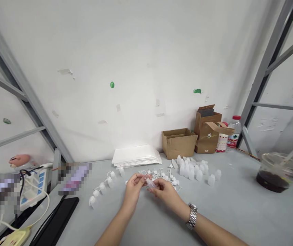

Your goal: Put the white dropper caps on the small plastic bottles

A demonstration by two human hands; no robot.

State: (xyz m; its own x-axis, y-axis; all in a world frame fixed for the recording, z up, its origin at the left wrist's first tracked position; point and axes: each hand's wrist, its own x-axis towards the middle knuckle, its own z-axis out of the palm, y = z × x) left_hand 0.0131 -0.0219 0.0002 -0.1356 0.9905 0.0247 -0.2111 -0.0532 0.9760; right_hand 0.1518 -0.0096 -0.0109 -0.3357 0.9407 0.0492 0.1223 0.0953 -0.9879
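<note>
Over the middle of the table, my right hand (165,191) is closed around a small translucent plastic bottle (151,184), which is tilted. My left hand (135,186) pinches at the neck end of this bottle, on what looks like a small white cap, mostly hidden by the fingers. Just beyond both hands lies a loose pile of white caps (170,178) with thin straps. Several uncapped-looking bottles (191,174) stand grouped to the right of the pile. On the left, several bottles with white caps (102,187) stand in a slanting row.
A stack of white sheets (136,156) lies by the wall. Behind the bottles are an open cardboard box (178,147), a brown paper bag (206,136) and a red-capped bottle (235,133). A drink cup (277,174) stands right; a power strip (35,186) and black slab (56,218) lie left.
</note>
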